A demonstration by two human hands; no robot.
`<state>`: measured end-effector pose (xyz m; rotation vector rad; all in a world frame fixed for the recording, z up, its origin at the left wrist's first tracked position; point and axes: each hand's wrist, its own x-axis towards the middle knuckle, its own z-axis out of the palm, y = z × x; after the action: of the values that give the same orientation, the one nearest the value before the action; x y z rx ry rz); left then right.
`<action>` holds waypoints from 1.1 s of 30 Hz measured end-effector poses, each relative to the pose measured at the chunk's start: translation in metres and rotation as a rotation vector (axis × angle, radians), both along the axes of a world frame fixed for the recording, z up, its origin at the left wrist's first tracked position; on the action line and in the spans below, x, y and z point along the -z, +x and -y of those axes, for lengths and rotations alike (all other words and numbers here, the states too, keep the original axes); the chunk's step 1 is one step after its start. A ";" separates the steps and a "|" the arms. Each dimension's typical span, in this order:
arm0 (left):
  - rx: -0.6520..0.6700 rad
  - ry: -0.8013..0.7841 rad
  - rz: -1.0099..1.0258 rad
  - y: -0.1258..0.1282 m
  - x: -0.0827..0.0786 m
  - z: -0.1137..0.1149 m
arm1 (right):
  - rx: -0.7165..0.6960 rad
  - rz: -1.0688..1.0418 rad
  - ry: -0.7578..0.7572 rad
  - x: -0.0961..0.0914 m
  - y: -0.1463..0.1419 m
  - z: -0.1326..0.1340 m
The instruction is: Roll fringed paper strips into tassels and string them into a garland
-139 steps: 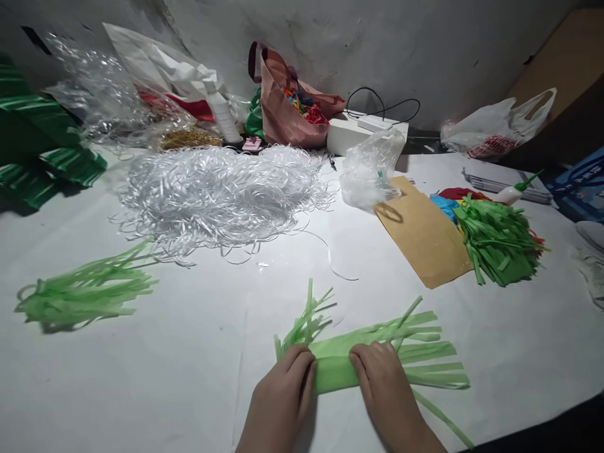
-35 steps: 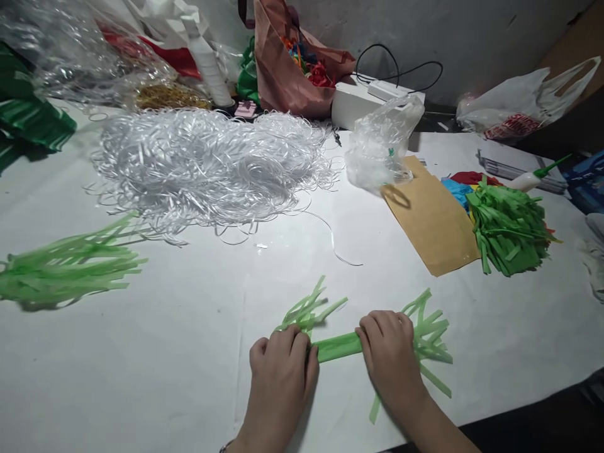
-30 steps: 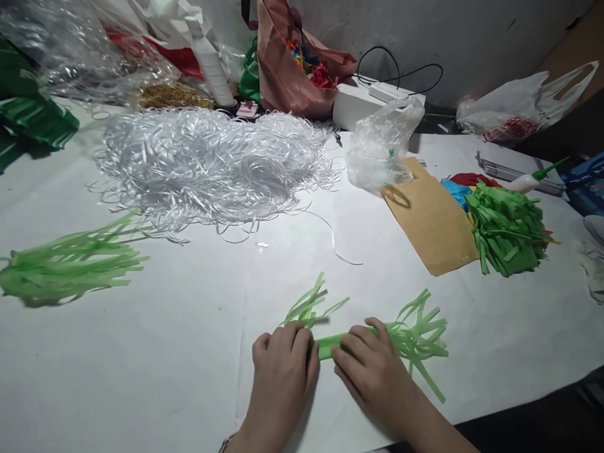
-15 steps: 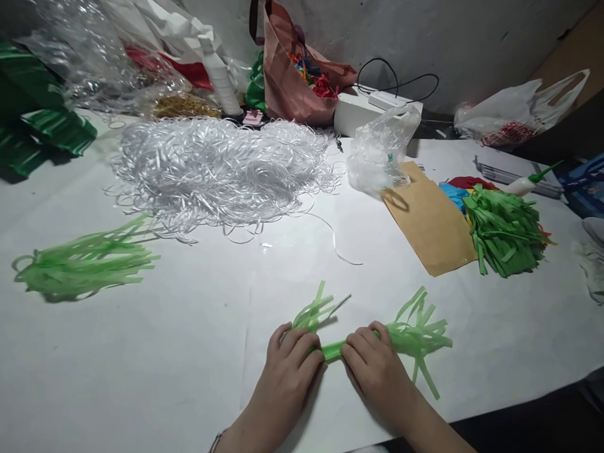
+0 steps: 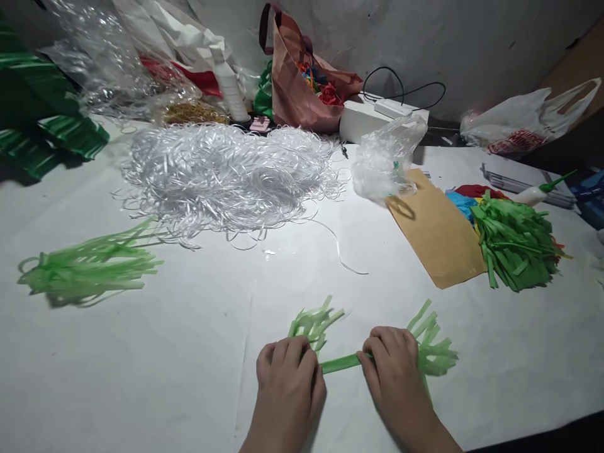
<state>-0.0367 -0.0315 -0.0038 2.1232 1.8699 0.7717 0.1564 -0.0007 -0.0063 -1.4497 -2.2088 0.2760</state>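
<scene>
A green tissue-paper tassel (image 5: pixel 340 363) lies across the near part of the white table, its middle rolled into a narrow band and its two ends cut into loose strips. My left hand (image 5: pixel 289 384) is closed over the band's left part, with fringe sticking out beyond the fingers. Gripping the right part is my right hand (image 5: pixel 395 371), thumb and fingers pinched on the band, and more fringe fans out past it. A short stretch of band shows bare between the hands. Farther left rests a finished-looking green tassel (image 5: pixel 94 264) with a loop at its left end.
Behind lies a big heap of white string (image 5: pixel 231 179). To the right are a clear plastic bag (image 5: pixel 384 160), a brown paper sheet (image 5: pixel 436 236), a pile of green tassels (image 5: pixel 516 242) and a glue bottle (image 5: pixel 532 194). A pink bag (image 5: pixel 302 82) stands at the wall.
My right hand has slid right along the band, so the gap between my hands is wider and more rolled band shows. My left hand has shifted slightly left and down.
</scene>
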 end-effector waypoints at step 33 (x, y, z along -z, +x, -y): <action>0.178 -0.009 -0.120 0.004 -0.011 -0.014 | 0.081 -0.070 -0.012 -0.003 -0.007 0.015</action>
<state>-0.0325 -0.0171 0.0071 2.3381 1.7044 0.6085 0.1495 -0.0153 -0.0032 -1.5091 -2.0907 0.3089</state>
